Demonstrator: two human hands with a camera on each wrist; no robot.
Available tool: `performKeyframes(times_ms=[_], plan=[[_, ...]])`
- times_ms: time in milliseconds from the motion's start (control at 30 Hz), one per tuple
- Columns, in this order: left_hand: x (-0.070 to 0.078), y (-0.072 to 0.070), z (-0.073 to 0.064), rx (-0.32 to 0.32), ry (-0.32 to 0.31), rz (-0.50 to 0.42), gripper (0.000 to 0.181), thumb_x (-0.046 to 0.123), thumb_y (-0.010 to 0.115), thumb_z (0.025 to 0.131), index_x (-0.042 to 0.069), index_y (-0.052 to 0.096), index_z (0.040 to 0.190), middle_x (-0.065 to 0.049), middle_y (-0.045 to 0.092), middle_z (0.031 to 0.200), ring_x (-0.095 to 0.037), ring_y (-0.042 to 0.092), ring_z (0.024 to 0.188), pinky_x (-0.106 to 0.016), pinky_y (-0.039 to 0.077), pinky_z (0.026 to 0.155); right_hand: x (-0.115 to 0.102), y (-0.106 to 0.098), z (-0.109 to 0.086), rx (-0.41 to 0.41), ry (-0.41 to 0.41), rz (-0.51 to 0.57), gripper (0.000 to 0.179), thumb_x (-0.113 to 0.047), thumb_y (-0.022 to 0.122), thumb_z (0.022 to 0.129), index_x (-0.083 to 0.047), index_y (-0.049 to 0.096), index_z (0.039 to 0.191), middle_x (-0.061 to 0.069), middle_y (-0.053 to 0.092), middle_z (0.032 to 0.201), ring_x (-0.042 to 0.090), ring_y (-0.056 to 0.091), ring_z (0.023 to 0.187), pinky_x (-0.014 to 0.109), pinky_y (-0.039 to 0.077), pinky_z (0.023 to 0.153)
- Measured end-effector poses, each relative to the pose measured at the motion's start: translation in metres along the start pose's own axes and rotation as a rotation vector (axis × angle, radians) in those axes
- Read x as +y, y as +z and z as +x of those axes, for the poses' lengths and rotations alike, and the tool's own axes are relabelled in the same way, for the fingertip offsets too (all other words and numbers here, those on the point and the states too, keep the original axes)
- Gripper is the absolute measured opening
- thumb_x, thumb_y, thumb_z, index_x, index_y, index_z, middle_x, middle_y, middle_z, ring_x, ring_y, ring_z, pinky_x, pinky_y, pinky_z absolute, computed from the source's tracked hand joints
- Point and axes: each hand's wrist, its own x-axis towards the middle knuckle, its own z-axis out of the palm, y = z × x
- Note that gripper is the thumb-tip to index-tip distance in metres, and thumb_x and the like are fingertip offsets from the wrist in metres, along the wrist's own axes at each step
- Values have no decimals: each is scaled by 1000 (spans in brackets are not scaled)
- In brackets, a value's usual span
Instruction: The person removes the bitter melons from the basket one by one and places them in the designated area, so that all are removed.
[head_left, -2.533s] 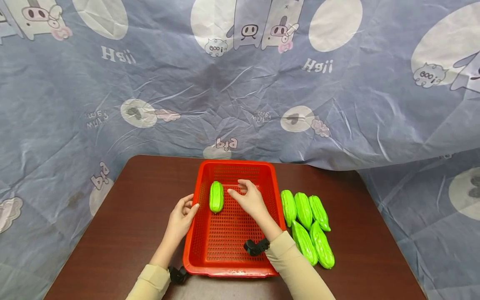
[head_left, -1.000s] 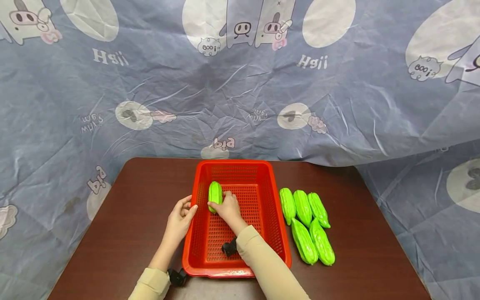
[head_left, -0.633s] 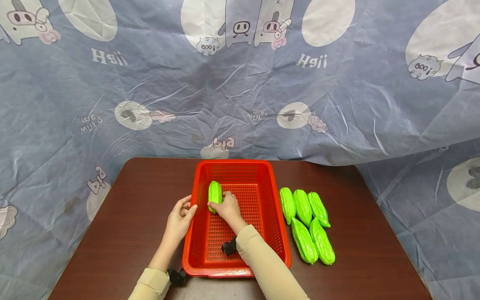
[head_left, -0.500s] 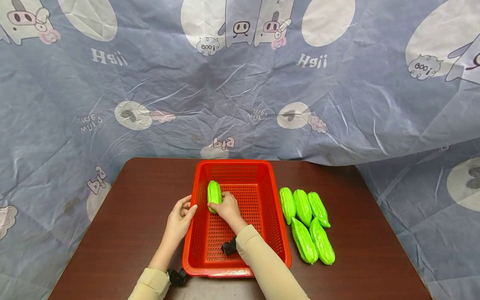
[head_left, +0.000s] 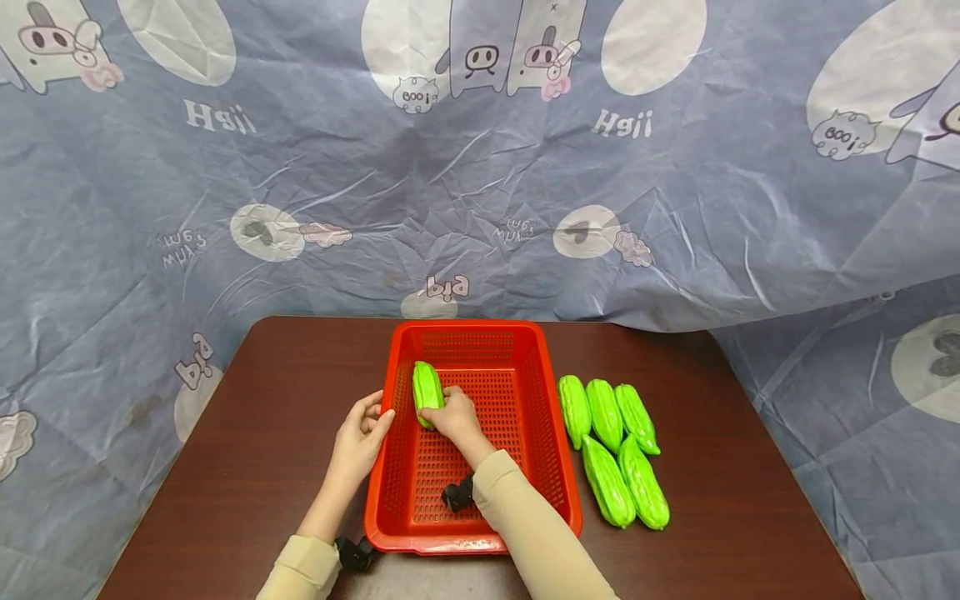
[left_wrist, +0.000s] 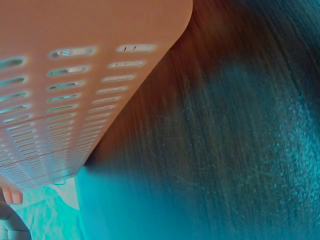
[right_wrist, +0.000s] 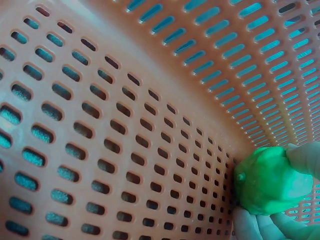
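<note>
A red plastic basket (head_left: pixel 480 546) with slotted walls sits on the table. Inside it, near the left wall, is a bright green, ridged bitter melon (head_left: pixel 427 387). My right hand (head_left: pixel 459 421) grips this melon near its closer end, thumb on one side and fingers on the other. The right wrist view shows the melon's rounded end (right_wrist: pixel 270 182) between thumb and fingers, close to the slotted floor and wall. At the basket's left rim, my left hand (head_left: pixel 360 437) holds on, with the thumb over the edge and fingers outside. Only part of that hand appears in the left wrist view.
Several more bitter melons (head_left: pixel 615 479) lie in two rows on the brown table (head_left: pixel 300 375), just right of the basket. A blue-grey printed cloth (head_left: pixel 420 192) hangs behind the table and along its sides.
My right hand has come down and left onto the bitter melon and taken hold of it. The melon has shifted slightly left and tilted. My left hand stays at the rim.
</note>
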Motion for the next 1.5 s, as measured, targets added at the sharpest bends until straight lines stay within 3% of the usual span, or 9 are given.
performKeyframes(times_ms=[433,667,1067,1500], plan=[[-1,1,-1,15,13,19,48,21,61,99,5,47,142,-15,61,113,-5,51,69,-21,44,60,-4,-10,-5,-34,19,53,54,-19,79,83,4,55,126,19,67,107,29,67,95,38,57,77],[-1,-1,0,11,3,36,50,25,61,99,6,46,143,-15,60,116,-7,50,70,-22,43,60,-8,-20,-7,-47,32,101,56,-20,78,84,3,54,130,19,65,115,30,66,99,38,56,79],[-1,-2,0,-4,9,40,52,28,60,99,6,45,144,-16,60,117,-6,49,68,-22,42,59,-19,-43,-15,-52,-19,172,61,-15,75,84,5,50,136,22,65,121,30,65,107,37,55,84],[-1,-2,0,5,17,20,50,23,61,99,5,46,143,-15,60,113,-6,48,67,-22,41,58,-45,-78,-39,-68,-88,218,63,-21,74,85,0,49,140,18,62,128,31,64,113,38,55,86]])
